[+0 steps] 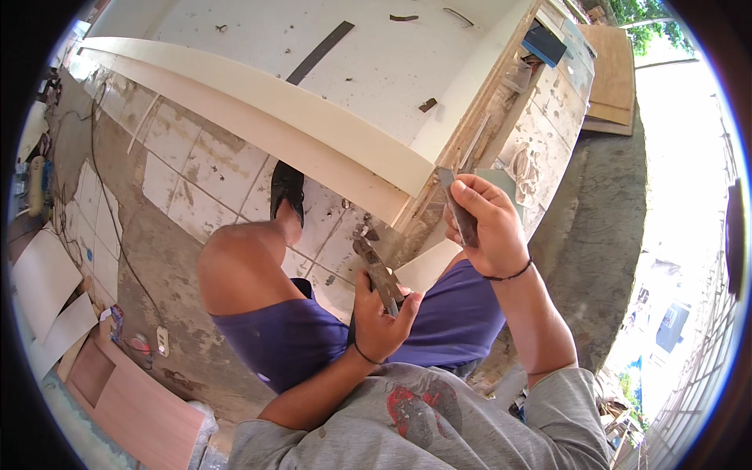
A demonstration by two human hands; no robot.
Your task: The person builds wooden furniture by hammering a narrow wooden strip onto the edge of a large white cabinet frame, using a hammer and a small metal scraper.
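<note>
My left hand (380, 317) grips the handle of a worn hammer (374, 266), its head pointing up toward the board's corner. My right hand (487, 223) holds a flat dark metal tool, like a chisel or file (457, 205), with its tip at the corner where the cream laminate sheet (258, 117) meets the plywood edge (470, 129) of a large white board (368, 66). The two hands are apart, the hammer below and left of the flat tool. My knee (235, 266) and purple shorts sit under the board's edge.
A dark strip (319, 52) and small scraps lie on the white board. A blue block (544, 45) rests at the board's far end, with plywood sheets (611, 74) beyond. Tiled floor, a cable (110, 204), pink and white panels (117, 392) lie at left.
</note>
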